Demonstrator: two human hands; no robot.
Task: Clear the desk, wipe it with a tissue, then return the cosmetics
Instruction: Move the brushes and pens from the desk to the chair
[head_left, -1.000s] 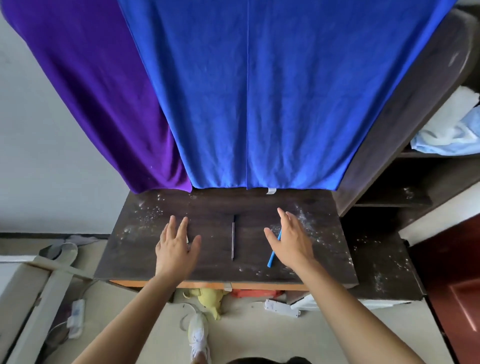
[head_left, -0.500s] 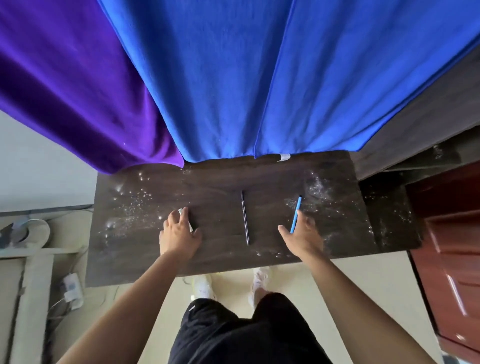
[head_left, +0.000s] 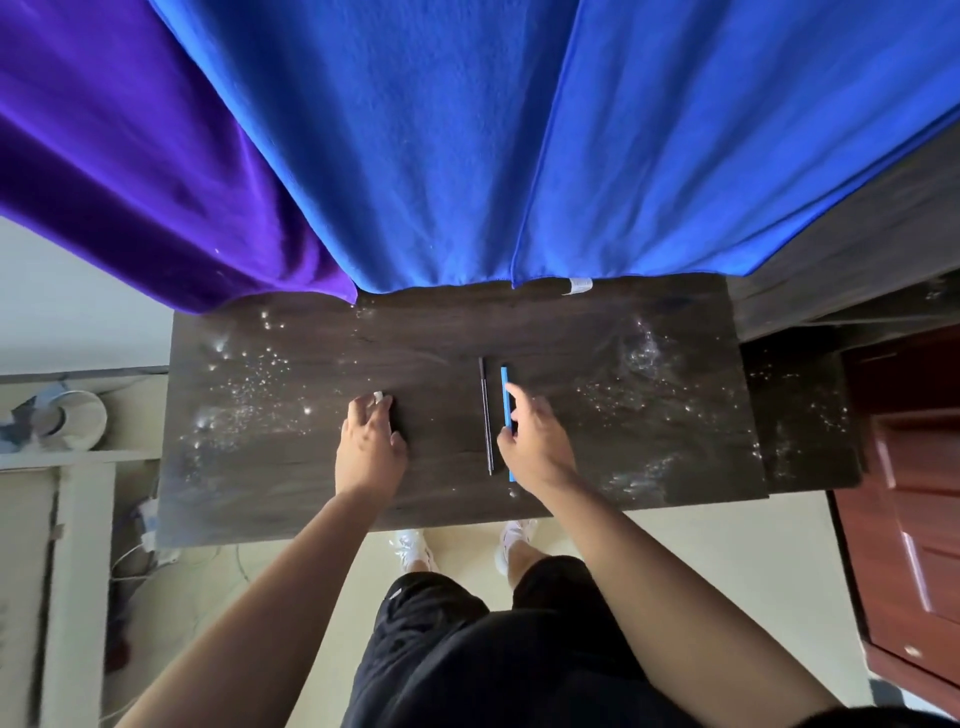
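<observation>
While I stand at the desk (head_left: 270, 488), my right hand (head_left: 537, 441) pinches the blue pencil (head_left: 504, 384) between thumb and fingers. It runs parallel to the black pencil (head_left: 485, 405) and just right of it; the black one lies free between my hands. My left hand (head_left: 370, 447) rests palm down on the desk, a white scrap (head_left: 378, 397) showing at its fingertips; whether the fingers grip it I cannot tell. Pale specks (head_left: 249, 395) dot the wood.

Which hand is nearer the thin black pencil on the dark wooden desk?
Right. The right hand, on a slim blue pencil, sits just beside the thin black pencil; the left hand rests farther left.
</observation>
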